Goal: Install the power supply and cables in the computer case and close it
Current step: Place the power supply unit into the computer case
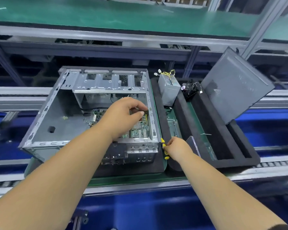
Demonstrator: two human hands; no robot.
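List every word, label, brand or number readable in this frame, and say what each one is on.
No text can be read.
Power supply: a label on its top face, too blurred to read.
Motherboard: chips and markings, too small to read.
Rear port panel of the computer case: small white symbols, not legible.
Side panel: no print visible.
Yellow-handled tool in the right hand: no marking legible.
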